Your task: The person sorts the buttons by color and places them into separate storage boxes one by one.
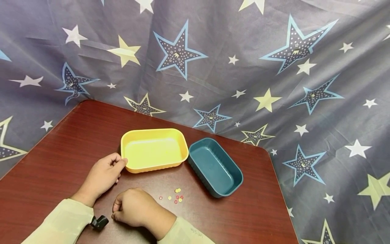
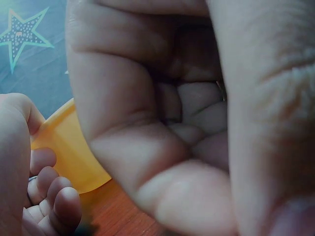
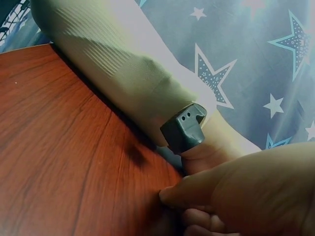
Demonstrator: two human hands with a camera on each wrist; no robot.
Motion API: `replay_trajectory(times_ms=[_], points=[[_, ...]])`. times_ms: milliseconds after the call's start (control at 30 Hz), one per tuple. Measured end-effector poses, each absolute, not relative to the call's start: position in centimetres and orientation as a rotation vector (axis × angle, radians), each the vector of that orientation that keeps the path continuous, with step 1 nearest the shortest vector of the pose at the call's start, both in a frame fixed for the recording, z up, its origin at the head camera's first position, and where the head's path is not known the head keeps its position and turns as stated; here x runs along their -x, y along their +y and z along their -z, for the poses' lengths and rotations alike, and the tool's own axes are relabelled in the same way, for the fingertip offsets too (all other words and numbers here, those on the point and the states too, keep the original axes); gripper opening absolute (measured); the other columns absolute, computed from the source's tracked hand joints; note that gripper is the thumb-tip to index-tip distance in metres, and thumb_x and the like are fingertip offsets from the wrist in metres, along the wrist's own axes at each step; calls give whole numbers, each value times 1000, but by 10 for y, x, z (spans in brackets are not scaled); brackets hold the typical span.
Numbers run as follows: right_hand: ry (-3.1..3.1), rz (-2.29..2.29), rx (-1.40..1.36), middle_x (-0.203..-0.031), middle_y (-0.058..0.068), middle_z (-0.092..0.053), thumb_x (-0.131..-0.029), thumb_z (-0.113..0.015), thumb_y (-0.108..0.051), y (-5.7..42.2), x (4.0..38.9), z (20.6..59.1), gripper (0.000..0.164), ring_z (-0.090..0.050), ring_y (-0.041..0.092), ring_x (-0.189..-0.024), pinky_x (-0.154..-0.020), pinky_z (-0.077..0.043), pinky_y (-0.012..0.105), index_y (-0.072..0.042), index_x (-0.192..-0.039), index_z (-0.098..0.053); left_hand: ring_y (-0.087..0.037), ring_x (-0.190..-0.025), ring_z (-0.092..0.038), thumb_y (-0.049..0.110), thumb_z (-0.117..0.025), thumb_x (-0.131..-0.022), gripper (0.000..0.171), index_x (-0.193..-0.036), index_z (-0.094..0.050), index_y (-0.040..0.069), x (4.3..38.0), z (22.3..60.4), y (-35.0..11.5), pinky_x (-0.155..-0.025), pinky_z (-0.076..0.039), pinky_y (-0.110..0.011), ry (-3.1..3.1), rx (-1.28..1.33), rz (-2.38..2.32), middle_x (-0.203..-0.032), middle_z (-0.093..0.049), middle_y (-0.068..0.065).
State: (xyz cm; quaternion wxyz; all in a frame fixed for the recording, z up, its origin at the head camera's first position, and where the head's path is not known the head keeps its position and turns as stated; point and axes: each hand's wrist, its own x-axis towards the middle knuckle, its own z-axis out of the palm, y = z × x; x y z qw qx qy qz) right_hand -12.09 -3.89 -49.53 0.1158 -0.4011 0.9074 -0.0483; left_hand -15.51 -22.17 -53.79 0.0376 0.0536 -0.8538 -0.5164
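Dark-red tabletop. Your left hand pinches the near-left rim of the yellow bin, mid-frame; your right hand, lower centre, is curled, contents hidden. Small red and yellow discs lie just right; teal bin beyond. Dragging your right sleeve could scatter them.
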Motion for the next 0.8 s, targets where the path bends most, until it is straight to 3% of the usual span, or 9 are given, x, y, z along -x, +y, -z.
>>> replay_trajectory(times_ms=[533,800], points=[[2625,41,1177,-67,-34,-60,-95,-88,-47,-43,123,494,24,-50,-14,-67,-68,-39,6,-43,-75,-74,-19,-57,-62,51,-60,-116,43,-94,-59,14,155,536,-221,-54,-47,-34,-2626,-177,1600,-66,-62,-3],[2658,67,1201,-62,-35,-56,-88,-91,-46,-42,121,495,28,-46,-16,-63,-64,-37,6,-45,-70,-71,-19,-58,-62,54,-60,-115,45,-96,-59,13,155,536,-221,-55,-48,-34,-2628,-183,1614,-66,-62,-2]])
